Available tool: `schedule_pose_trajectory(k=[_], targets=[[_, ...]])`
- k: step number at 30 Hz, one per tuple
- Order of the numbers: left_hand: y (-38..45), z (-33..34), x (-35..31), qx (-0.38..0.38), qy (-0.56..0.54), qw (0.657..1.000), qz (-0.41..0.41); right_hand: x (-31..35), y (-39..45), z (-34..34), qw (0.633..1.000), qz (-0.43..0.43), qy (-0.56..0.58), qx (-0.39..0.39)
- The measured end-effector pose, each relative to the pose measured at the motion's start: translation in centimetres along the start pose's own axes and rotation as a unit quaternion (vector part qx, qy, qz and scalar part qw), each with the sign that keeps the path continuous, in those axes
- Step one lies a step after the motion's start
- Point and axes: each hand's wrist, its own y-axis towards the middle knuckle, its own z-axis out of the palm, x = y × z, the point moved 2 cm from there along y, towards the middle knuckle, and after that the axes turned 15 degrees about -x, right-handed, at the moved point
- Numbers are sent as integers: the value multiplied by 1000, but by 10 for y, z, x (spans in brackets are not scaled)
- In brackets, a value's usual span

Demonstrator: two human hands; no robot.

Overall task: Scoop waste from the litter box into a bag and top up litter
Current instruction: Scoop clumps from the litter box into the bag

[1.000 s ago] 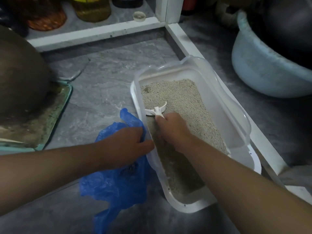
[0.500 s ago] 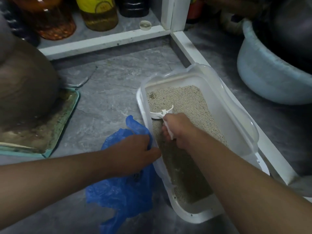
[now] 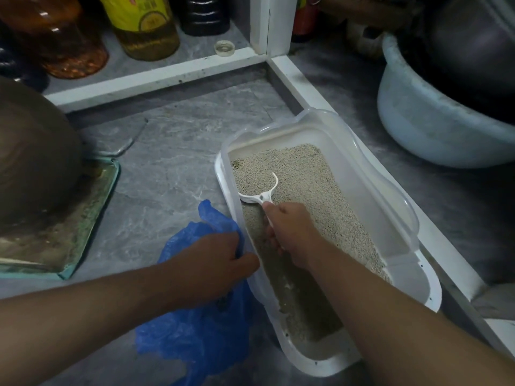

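Advancing along the litter box (image 3: pixel 348 174), your right hand (image 3: pixel 289 232) is gripping the heaped scoop (image 3: pixel 259 190), risking spillage beside the blue bag (image 3: pixel 195 330) your left hand (image 3: pixel 206 268) is pinching.

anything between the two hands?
Head view: the near left wall of the litter box runs between the left hand, gripping the blue bag, and the right hand holding the scoop.

Setting: floor-level corner of a home kitchen or storage area.
Floor (image 3: pixel 172 151): grey stone-pattern covering.
Shelf (image 3: pixel 195 48): low white-framed unit holding oil bottle (image 3: pixel 142 23), amber jar (image 3: pixel 55 34), dark bottle (image 3: pixel 204 15).
Household items: pale blue basin (image 3: pixel 434 135), litter box (image 3: pixel 370 190), blue bag (image 3: pixel 195 330).
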Motion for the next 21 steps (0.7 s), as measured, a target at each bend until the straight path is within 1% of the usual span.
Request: schedule_pose_trajectory(k=[5,9,13,17,21], targets=[[-1,-1,0,0,10,1000,3,0,0,-1,1000,-13,-9,0],[0,-1,-1,3,10,1000,6,-2,-6,-1,1000,5,10,9],[-1,0,-1,2,9,1000,4,-6,-17,3,997,29,62,21],[-1,0,0,-5,9,1000,-3,-7,-17,8,999,25,46,8],[-2,0,0,-3,9,1000,-4,-1,-14,7,997,50,54,18]])
